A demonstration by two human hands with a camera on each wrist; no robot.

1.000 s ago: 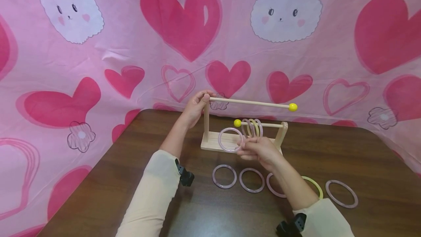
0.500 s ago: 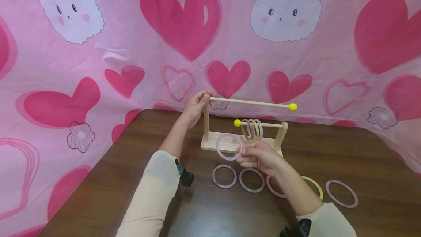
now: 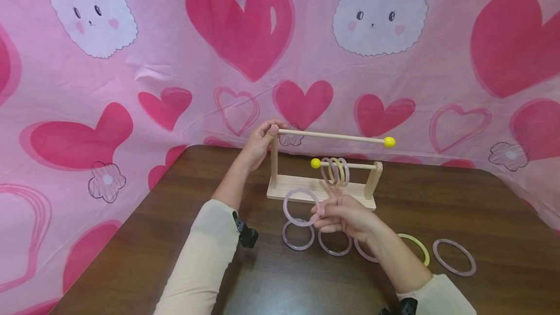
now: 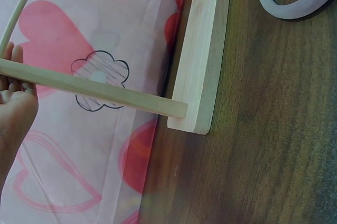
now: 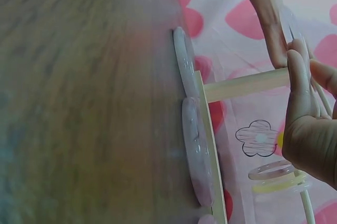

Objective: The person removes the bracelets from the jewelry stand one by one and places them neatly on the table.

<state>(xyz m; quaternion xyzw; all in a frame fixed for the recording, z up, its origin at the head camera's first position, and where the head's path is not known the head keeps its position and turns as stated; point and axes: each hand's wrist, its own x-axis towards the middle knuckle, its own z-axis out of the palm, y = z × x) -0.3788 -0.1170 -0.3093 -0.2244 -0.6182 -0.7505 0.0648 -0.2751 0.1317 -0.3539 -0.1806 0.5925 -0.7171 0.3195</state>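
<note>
A pale wooden stand has two rods at different heights, each tipped with a yellow ball. My left hand holds the top of its taller left post, where the upper rod begins. Between thumb and fingers, my right hand pinches a pale purple ring in front of the base. The held ring is tilted upright and overlaps a ring on the table in the head view. Two purple rings and a yellow ring hang on the lower rod.
Along the table in front lie a purple ring, another purple ring, a third partly behind the right wrist, a yellow-green ring and a far-right purple ring. A pink heart-print cloth hangs behind the brown table.
My right hand has moved down and toward me, with the purple ring drawn away from the stand toward the rings on the table. The left hand and stand stay put.
</note>
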